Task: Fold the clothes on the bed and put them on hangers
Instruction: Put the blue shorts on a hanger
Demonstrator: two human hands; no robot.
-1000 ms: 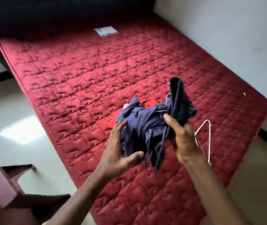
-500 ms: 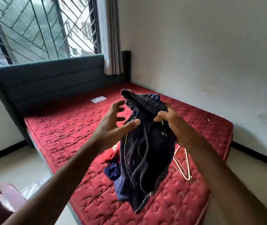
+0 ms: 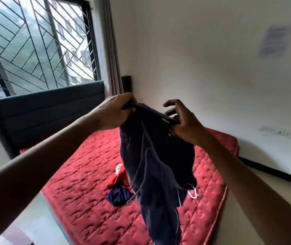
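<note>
head view: both arms reach out over a red quilted mattress (image 3: 88,191). between the hands hangs a dark navy garment with thin pale piping (image 3: 155,160), held up in the air above the bed. the left hand (image 3: 113,110) has its fingers curled tight round one end of the garment's top edge. the right hand (image 3: 182,121) pinches the other end under the thumb, while its upper fingers are lifted and loosely bent, clear of the cloth. the top edge sags a little between the two grips. the cloth falls in bunched folds, and its lower end runs out of the bottom of the frame.

behind the hanging cloth, on the mattress, lie a crumpled red garment (image 3: 118,179) and, just beside it on the near side, a small crumpled navy garment (image 3: 118,196). a white wire hanger (image 3: 193,192) peeks out at the garment's right side, near the mattress's right edge; most of it is hidden.

the far end of the mattress meets a dark grey padded headboard (image 3: 52,110) under a window with a diagonal metal grille (image 3: 35,41). a strip of pale floor (image 3: 247,175) separates the mattress's right edge from the white wall (image 3: 212,59) and its black skirting (image 3: 273,171). more pale floor shows off the left edge.
</note>
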